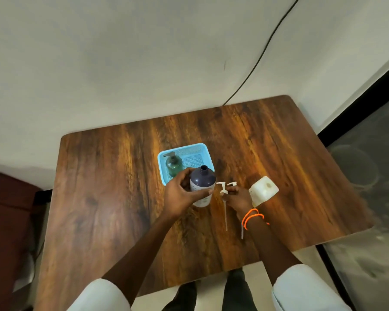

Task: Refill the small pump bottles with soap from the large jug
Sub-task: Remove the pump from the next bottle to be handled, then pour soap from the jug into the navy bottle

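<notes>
A dark purple bottle (202, 184) with its neck uncapped stands upright on the wooden table (121, 198), and my left hand (182, 193) grips its side. Just right of it my right hand (236, 198) rests on the table over two white pump heads (223, 187) whose long dip tubes lie toward me; its fingers touch them. The large white jug (263, 190) stands right of my right hand. A green pump bottle (173, 164) with its pump on stands in the blue basket (202, 147).
A wall runs along the table's far edge, with a black cable (267, 46) hanging down it. A dark red seat (7, 221) is at the left. Floor and a dark-framed panel lie to the right.
</notes>
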